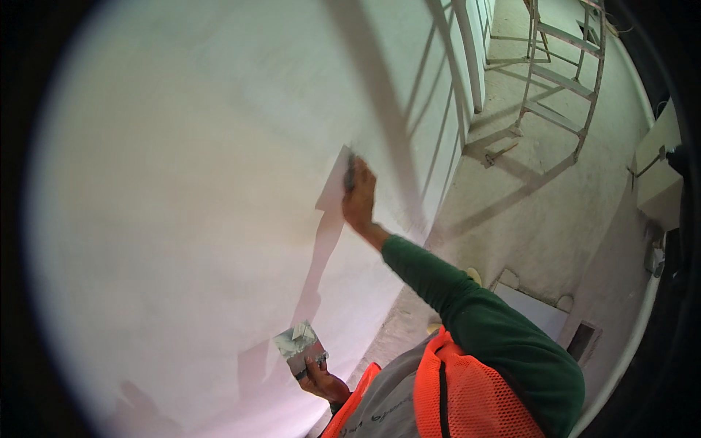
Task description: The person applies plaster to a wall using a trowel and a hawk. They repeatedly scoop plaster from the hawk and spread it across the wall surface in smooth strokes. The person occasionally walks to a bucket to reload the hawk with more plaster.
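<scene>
My right arm, in a green sleeve, reaches up to the pale wall (182,182). There my right hand (360,196) is closed round a dark-edged scraper (350,174), held against the wall surface. Its blade is hard to tell apart from the shadow beside it. Lower down, near my body, my left hand (321,379) grips a broad putty knife (301,349). White putty is smeared and heaped on that metal blade, which is tilted close to the wall.
A metal stepladder (558,84) stands on the dusty floor (504,219) at the far right. Near its foot lies a small handled tool (502,154). A white panel (533,310) rests on the floor to my right. Ladder shadows cross the wall.
</scene>
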`<state>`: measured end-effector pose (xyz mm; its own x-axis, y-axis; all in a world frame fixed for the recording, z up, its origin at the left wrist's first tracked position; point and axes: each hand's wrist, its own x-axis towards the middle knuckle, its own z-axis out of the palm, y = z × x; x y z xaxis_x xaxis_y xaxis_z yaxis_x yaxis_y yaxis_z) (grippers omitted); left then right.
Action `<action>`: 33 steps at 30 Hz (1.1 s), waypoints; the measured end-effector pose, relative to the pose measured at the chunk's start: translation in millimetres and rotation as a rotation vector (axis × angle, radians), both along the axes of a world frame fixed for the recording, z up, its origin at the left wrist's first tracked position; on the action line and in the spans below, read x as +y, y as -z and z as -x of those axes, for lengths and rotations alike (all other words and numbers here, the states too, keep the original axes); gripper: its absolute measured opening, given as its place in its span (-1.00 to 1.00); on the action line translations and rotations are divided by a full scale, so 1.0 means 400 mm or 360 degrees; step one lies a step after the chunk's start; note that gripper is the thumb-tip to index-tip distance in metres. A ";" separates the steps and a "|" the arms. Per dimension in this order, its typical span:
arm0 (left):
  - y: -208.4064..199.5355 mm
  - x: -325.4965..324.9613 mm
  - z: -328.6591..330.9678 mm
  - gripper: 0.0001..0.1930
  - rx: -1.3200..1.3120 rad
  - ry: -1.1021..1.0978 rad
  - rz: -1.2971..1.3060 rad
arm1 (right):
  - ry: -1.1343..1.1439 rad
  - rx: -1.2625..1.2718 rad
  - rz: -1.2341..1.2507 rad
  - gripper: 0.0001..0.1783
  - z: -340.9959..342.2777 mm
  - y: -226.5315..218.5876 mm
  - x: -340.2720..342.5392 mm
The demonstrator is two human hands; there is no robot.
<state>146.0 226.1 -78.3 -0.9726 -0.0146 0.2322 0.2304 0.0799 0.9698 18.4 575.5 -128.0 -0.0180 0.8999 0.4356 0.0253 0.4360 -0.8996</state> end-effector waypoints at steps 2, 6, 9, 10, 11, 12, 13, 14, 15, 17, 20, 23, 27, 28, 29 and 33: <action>-0.003 0.016 -0.001 -0.59 -0.0024 -0.0025 0.0019 | -0.0092 -0.0077 -0.0008 -0.29 -0.008 -0.022 -0.095; -0.001 0.059 0.000 -0.58 -0.0058 -0.0004 -0.0032 | -0.0737 -0.0121 0.0155 -0.40 -0.106 0.013 -0.198; -0.006 0.073 -0.006 -0.65 0.0004 0.0027 -0.0084 | -0.0633 0.0226 0.1281 -0.50 -0.123 0.055 -0.090; -0.009 0.073 -0.007 -0.69 0.0074 0.0117 -0.0122 | -0.0619 0.0404 0.1472 -0.51 -0.117 0.060 -0.033; -0.012 0.069 -0.009 -0.69 0.0024 0.0047 -0.0024 | -0.0564 0.0623 0.1671 -0.50 -0.108 0.058 0.012; -0.015 0.063 -0.007 -0.69 0.0005 0.0062 0.0071 | -0.0604 0.0627 0.1684 -0.51 -0.098 0.051 0.040; -0.018 0.059 -0.003 -0.70 -0.0011 0.0078 0.0169 | -0.0617 0.0637 0.1724 -0.53 -0.089 0.038 0.067; -0.016 0.054 0.000 -0.66 -0.0013 0.0073 0.0131 | -0.0627 0.0627 0.1799 -0.54 -0.085 0.018 0.084; -0.009 0.056 0.008 -0.62 -0.0020 0.0070 0.0100 | -0.0675 0.0658 0.1703 -0.54 -0.080 -0.002 0.100; 0.005 0.051 0.015 -0.57 -0.0021 0.0053 0.0026 | -0.0770 0.0669 0.1558 -0.53 -0.087 -0.055 0.105; 0.025 0.041 0.020 -0.57 -0.0005 0.0028 -0.0057 | -0.0759 0.0443 0.1317 -0.54 -0.102 -0.135 0.086; 0.033 0.031 0.023 -0.58 0.0009 0.0043 -0.0055 | -0.0702 0.0368 0.1147 -0.57 -0.105 -0.195 0.034; 0.032 0.030 0.025 -0.59 0.0020 0.0011 -0.0008 | -0.0517 0.0157 0.0316 -0.32 -0.097 -0.222 -0.060; 0.030 0.033 0.023 -0.60 -0.0014 -0.0053 -0.0001 | -0.0496 0.0110 0.0200 -0.28 -0.101 -0.221 -0.086; 0.030 0.035 0.024 -0.62 0.0018 -0.0029 0.0009 | -0.0496 0.0030 0.0124 -0.25 -0.104 -0.214 -0.115; 0.016 0.052 0.024 -0.64 0.0057 0.0072 0.0016 | -0.0675 -0.0141 -0.0303 -0.12 -0.146 -0.154 -0.208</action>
